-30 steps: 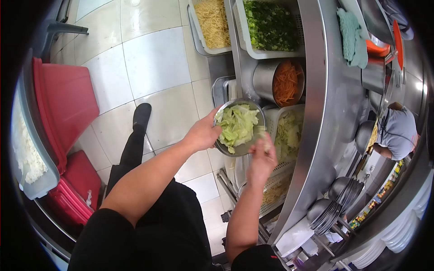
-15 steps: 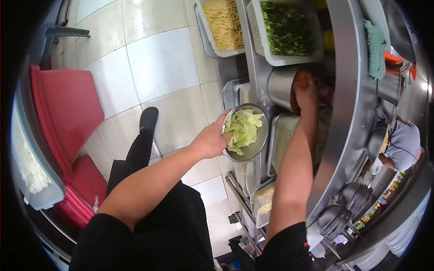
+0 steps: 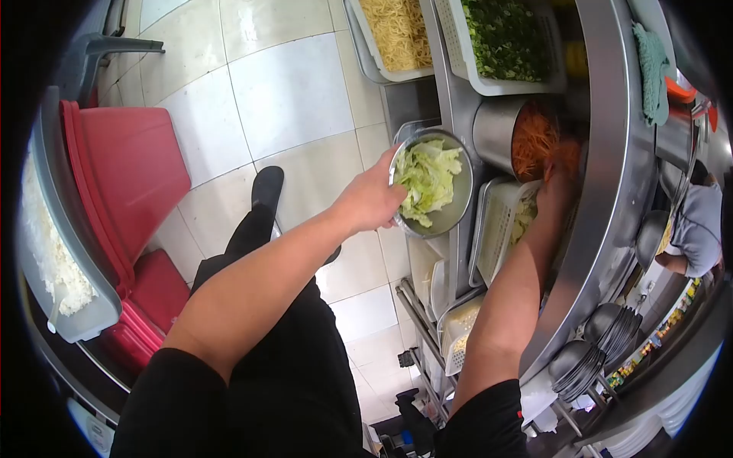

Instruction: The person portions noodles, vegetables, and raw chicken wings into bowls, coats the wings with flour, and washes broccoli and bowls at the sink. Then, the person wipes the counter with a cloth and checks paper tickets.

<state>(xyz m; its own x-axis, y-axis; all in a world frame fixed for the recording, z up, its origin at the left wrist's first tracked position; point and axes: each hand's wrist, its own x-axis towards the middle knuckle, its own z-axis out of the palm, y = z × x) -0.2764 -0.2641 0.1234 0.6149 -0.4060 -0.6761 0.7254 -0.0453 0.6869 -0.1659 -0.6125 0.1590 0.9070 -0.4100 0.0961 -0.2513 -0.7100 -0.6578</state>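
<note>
A round metal bowl (image 3: 456,206) with torn lettuce (image 3: 427,179) in it is gripped at its rim by my left hand (image 3: 372,192), whose fingers are closed around the near side. My right hand (image 3: 560,172) is at the mouth of a steel container (image 3: 495,137) that lies tilted on the shelf. Shredded carrot (image 3: 532,141) fills that container, and orange shreds show at my right fingertips, which look closed and are partly in shadow. Below the container sits a white perforated basket (image 3: 492,221) holding pale green leaves, partly behind my right forearm.
Baskets of noodles (image 3: 395,34) and chopped greens (image 3: 504,38) stand at the top. A steel counter edge (image 3: 611,175) runs along the right, near stacked black bowls (image 3: 576,370). Red bins (image 3: 130,183) and a tub of rice (image 3: 57,259) are at left. Another person (image 3: 695,229) is at far right.
My right hand has come back from deep in the steel container to its mouth, bringing carrot shreds with it. The view has shifted slightly; my left hand still holds the bowl.
</note>
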